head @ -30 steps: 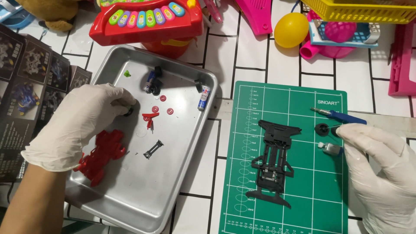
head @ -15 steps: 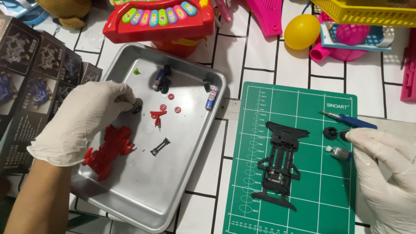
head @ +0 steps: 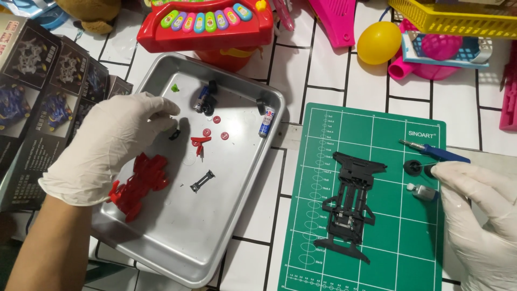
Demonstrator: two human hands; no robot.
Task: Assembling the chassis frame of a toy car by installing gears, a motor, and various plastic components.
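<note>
Left hand (head: 110,145) (gloved) further over tray (head: 237,215)

The left hand (head: 107,145) covers part of the red car body (head: 137,183) at its 10 o'clock, and its fingertips hide most of a small black part (head: 175,134), so its grip there is unreadable. The right hand (head: 479,215) runs off the frame at 5 o'clock. The yellow basket (head: 458,19) is cropped at 12 o'clock.
</note>
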